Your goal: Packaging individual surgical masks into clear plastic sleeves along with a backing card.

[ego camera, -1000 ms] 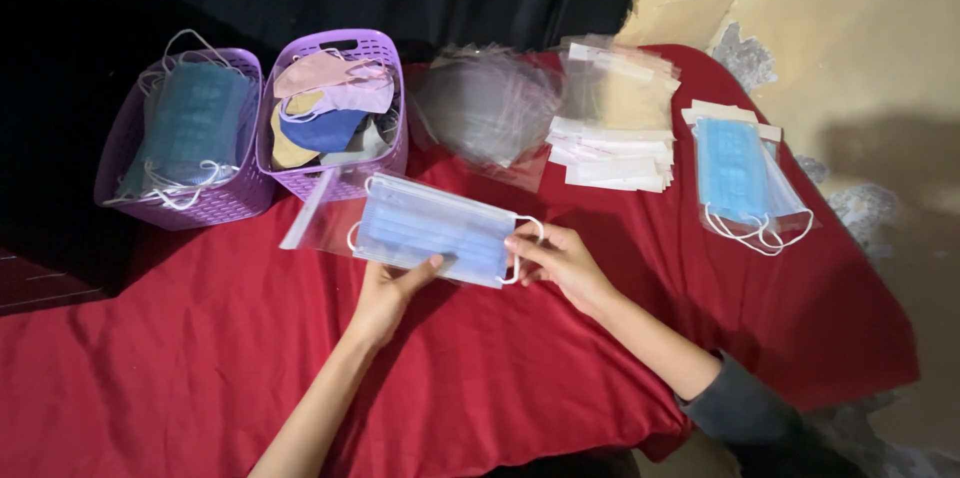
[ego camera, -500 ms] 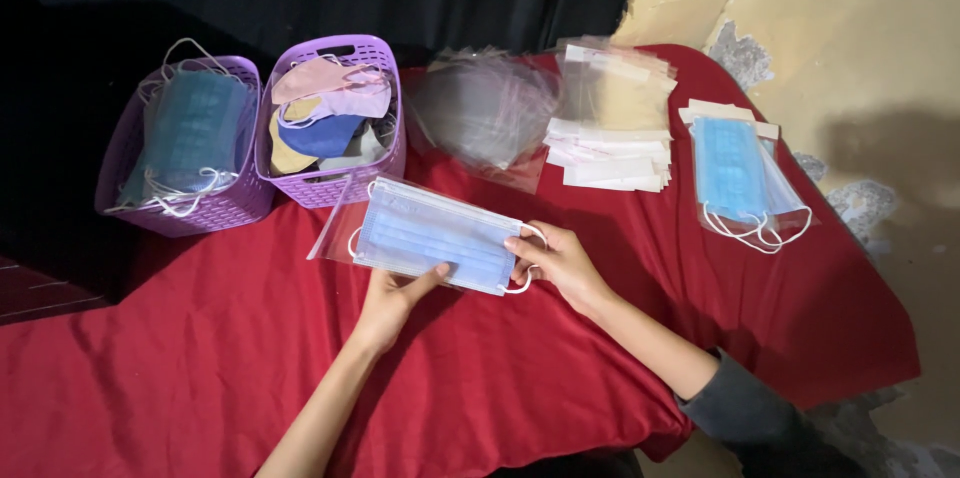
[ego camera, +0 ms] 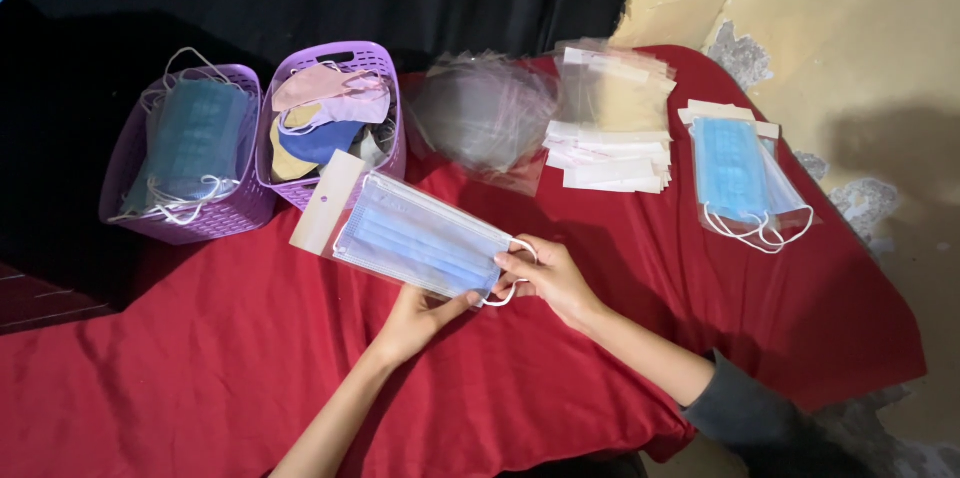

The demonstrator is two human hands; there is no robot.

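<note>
A light blue surgical mask [ego camera: 420, 243] lies inside a clear plastic sleeve with a white header flap [ego camera: 327, 203], held just above the red cloth. My left hand [ego camera: 420, 316] supports the sleeve from below at its near edge. My right hand [ego camera: 545, 276] pinches the mask's right end, where a white ear loop curls out of the sleeve's mouth.
Two purple baskets stand at the back left: one [ego camera: 185, 153] with blue masks, one [ego camera: 330, 118] with coloured cloth masks. Behind lie a heap of clear sleeves [ego camera: 485, 118], a stack of flat sleeves [ego camera: 612, 133] and packed blue masks [ego camera: 740, 178] at right. The table edge drops at right.
The sleeve with the mask has shifted slightly right and tilted, its header flap now showing clearly at upper left. Both hands stay on it.
</note>
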